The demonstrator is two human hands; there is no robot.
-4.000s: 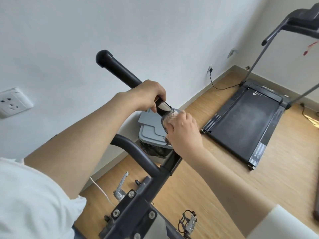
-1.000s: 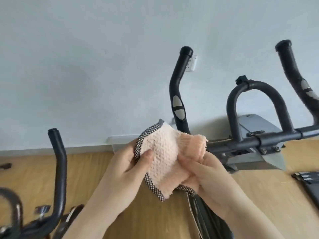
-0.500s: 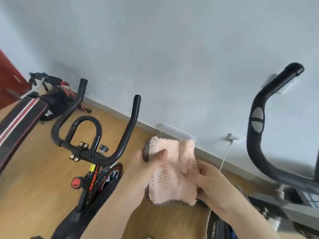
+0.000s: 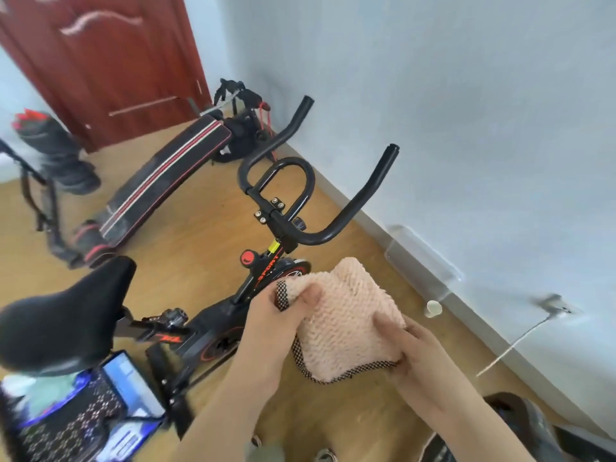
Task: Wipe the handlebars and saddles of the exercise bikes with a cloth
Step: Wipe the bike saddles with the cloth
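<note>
So right now the cloth (image 4: 346, 315) is bunched up between both grips, held in the air and not touching any bike. It's the pink nubby one with the checkered edge. The left grip (image 4: 276, 315) pinches the top corner with the thumb pressed into the fabric. The right grip (image 4: 416, 345) has its fingers curled around the lower right side. Both are closed on it, and to me it looks like a refold rather than a wipe.

The black-and-red exercise bike (image 4: 233, 315) sits just past the left grip. Its handlebars (image 4: 333, 228) are up beyond both grips, well apart from the cloth. The saddle (image 4: 63, 321) is way off to the left of the left grip.

My guess on progress: this bike has both bars and seat left to do. Can't tell about any others from here.

Further out there's a sit-up bench (image 4: 166, 175) on the floor (image 4: 206, 235) near a red door (image 4: 110, 55), plus a paper cup (image 4: 433, 308) by the wall (image 4: 466, 111), out past the right grip.
</note>
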